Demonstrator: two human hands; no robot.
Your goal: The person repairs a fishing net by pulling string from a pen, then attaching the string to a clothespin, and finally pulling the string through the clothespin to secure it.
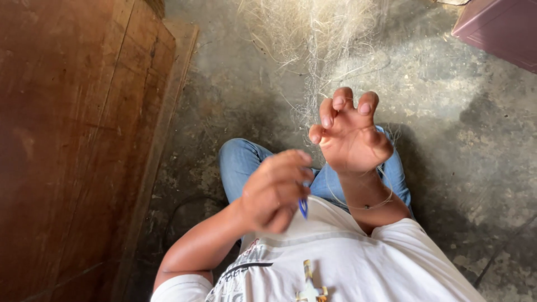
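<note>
Hands up over a grubby concrete floor, fishing net trailing off.

Left hand point(274, 190) has its fingers pinched round a small blue tool point(303, 207); right hand point(349, 137) is spread, fingers clawed, thin net line point(313, 61) running from it to the pale heap on the stained floor point(458, 168). Brown wooden board point(72, 145) on the left, pink box point(498, 28) in the top right corner.

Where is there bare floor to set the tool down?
Bare grey concrete floor lies right of the jeans-clad knees, below the pink box. Crowded ahead: pale tangled fishing net. The brown wooden wall closes the left.
</note>
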